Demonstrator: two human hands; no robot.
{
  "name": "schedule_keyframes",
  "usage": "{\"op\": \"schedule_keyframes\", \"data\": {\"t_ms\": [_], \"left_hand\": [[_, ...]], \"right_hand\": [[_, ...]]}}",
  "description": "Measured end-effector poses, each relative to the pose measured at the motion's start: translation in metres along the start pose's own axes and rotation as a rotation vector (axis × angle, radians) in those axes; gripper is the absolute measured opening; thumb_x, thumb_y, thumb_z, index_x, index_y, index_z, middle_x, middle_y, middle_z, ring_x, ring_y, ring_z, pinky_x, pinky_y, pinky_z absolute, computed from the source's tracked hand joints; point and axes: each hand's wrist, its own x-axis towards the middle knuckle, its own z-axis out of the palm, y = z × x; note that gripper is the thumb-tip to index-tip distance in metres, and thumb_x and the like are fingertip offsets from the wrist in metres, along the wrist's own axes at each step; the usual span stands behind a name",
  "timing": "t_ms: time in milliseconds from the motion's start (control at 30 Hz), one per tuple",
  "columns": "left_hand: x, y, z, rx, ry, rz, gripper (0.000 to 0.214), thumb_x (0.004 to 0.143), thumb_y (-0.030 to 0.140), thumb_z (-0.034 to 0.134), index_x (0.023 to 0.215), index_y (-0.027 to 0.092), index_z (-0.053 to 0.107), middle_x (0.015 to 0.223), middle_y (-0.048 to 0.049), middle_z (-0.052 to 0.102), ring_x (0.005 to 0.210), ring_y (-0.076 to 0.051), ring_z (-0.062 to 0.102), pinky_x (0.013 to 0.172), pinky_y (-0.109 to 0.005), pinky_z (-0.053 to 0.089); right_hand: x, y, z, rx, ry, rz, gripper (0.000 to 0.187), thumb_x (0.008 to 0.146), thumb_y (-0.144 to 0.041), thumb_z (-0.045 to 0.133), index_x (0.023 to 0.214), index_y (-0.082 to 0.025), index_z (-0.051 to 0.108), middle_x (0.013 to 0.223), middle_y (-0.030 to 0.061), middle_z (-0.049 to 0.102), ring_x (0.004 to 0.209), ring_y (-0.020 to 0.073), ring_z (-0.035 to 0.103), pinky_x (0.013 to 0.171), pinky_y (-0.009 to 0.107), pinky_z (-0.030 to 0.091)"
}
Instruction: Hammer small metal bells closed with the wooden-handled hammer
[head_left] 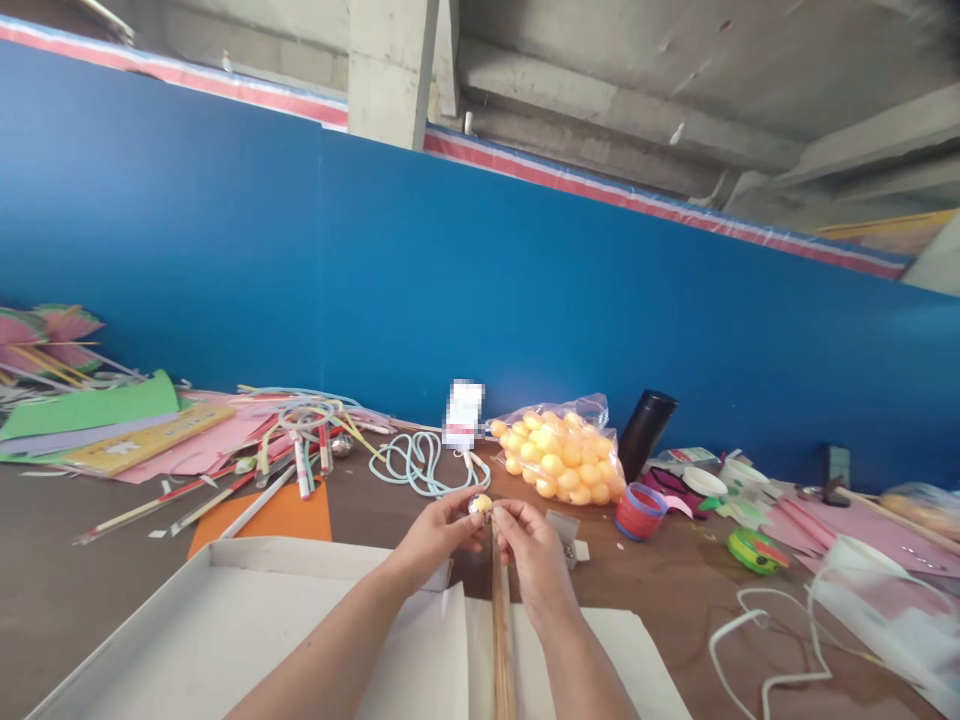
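My left hand (439, 530) is closed with fingertips around a small yellow and silvery ball (480, 504). My right hand (536, 555) pinches close against the ball's right side; what sits between its fingertips is too small to make out. Below the ball, a narrow bundle of wooden strips (502, 640) runs toward me between my forearms. Whether the ball touches the strips' far end cannot be told. Under my arms lie a white shallow box (300, 590) and an open white flap (622, 650). A small grey open box (564, 530) is just beyond my right hand.
A clear bag of yellow-orange balls (562, 455) stands ahead, beside a black bottle (646, 435). Rolled red and blue tape (640, 512) is to the right. Pale blue cord (412, 465), an orange sheet (262, 515) and coloured papers (150, 430) lie leftward. White cable (750, 640) curls right. A blue partition (480, 270) closes the back.
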Motion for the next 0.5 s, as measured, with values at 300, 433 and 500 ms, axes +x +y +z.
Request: {"op": "schedule_keyframes", "data": {"t_ms": [300,433,500], "left_hand": [[0.0052,-0.0051,0.0013,0.194,0.034,0.064,0.049,0.068,0.036,0.064,0.109,0.013,0.052,0.081,-0.0034,0.059,0.058,-0.01,0.055,0.056,-0.025,0.046],[0.0042,-0.005,0.0011,0.312,0.071,0.058,0.049,0.069,0.035,0.062,0.112,0.013,0.053,0.075,-0.0014,0.059,0.057,-0.011,0.054,0.056,-0.025,0.044],[0.0038,-0.0053,0.0008,0.351,0.073,0.061,0.048,0.069,0.034,0.061,0.112,0.014,0.054,0.072,-0.0005,0.059,0.057,-0.011,0.055,0.056,-0.025,0.044]], "right_hand": [[0.003,-0.0019,-0.0023,-0.002,0.001,0.054,0.026,0.068,-0.04,0.065,0.078,-0.016,0.064,0.05,-0.0047,0.045,0.043,0.006,0.033,0.039,0.019,0.023],[0.0049,-0.0005,-0.0046,-0.037,-0.003,0.081,0.026,0.067,-0.04,0.066,0.078,-0.016,0.065,0.048,-0.005,0.044,0.042,0.0053,0.032,0.038,0.018,0.021],[0.0049,0.0,-0.0055,-0.056,-0.007,0.103,0.027,0.066,-0.04,0.066,0.079,-0.015,0.065,0.048,-0.0054,0.043,0.042,0.0052,0.031,0.037,0.018,0.021]]}}
